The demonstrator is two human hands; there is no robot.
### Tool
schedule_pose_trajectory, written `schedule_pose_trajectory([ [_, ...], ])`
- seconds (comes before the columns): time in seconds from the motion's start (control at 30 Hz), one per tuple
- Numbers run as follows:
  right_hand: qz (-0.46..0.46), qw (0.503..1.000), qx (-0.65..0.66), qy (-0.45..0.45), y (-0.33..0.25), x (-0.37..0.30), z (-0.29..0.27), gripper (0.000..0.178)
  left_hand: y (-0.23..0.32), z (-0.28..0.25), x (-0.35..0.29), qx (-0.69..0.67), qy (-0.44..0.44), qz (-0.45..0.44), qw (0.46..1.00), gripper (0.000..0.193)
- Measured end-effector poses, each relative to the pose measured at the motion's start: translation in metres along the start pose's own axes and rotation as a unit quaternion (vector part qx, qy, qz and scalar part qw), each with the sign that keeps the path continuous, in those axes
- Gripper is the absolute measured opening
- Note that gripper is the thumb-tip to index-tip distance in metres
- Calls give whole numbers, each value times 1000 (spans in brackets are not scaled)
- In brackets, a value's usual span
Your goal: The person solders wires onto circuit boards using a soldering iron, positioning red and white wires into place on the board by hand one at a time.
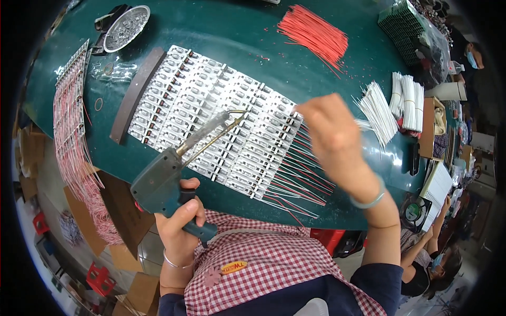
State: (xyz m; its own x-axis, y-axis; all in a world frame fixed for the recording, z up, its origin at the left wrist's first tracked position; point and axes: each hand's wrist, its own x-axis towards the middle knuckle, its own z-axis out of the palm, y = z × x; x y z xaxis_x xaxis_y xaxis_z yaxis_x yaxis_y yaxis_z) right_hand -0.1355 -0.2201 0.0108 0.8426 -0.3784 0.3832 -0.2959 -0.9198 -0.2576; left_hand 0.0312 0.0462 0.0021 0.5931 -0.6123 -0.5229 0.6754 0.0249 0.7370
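Note:
A soldering gun with a dark green body sits in my left hand, fingers wrapped round its handle and trigger. Its metal tip reaches over a panel of white circuit boards, which carries rows of small metal parts. My right hand is closed in a pinch at the panel's upper right edge. What its fingertips hold is too small to make out. Below that hand, red and white wires stick out from the panel's right edge.
Loose red wires lie at the back, white wire bundles at the right. A metal bowl stands far left, near a brown curved bar. A wired panel hangs over the left table edge. Another person sits at the right.

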Motion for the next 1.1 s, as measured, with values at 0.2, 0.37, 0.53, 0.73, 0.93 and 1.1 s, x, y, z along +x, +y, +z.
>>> schedule_pose_trajectory([
  [0.2,22,996,90,11,-34,-19,43,33,-13,0,-15,106,2,45,993,60],
  [0.37,-2,998,68,5,-38,-22,48,36,-28,-16,-23,323,-14,118,939,50],
  [0.53,16,998,61,14,-41,-22,46,42,-28,-7,-12,439,-57,245,863,22],
  [0.73,22,998,57,8,-40,-24,47,44,-31,-7,-9,462,-74,251,847,23],
  [0.93,21,998,58,13,-41,-23,46,44,-29,0,-9,480,-77,247,838,20],
  [1.1,23,998,55,10,-42,-23,47,42,-29,2,-7,481,-80,253,836,20],
])
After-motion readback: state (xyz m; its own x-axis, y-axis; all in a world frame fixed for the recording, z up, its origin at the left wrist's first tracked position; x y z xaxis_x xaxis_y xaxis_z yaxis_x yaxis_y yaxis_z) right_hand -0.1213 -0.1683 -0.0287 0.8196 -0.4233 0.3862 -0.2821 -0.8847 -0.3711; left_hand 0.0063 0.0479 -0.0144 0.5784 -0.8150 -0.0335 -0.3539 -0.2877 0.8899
